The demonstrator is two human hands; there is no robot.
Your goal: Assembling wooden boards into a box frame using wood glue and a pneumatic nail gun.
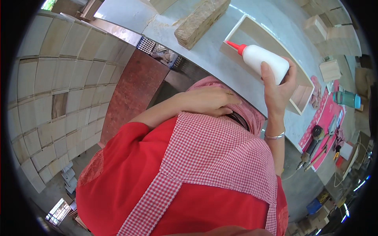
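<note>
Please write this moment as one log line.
right hand: holds bottle, red tip pointing left | left hand: at apron | box, block: on table

The bottle (267, 65) is white, its nozzle (235, 47) red; the box (260, 32) is pale cream, the block (201, 23) mottled brown, the counter (210, 55) bluish grey, the apron (224, 151) red-and-white checked.

1. Single view: head camera, the left of two fisheye units worn side by side on the person's head.
2. Facing: steeply downward; chest (220, 206) and checked apron (224, 145) fill the lower middle at close range.
3. Range: left hand (204, 101) and right hand (278, 84) sit near; tabletop (208, 53) spans the upper part.
4. Coverage: very wide, straight edges bending toward a dark round rim; stacked wood (67, 82) enters at left.
</note>
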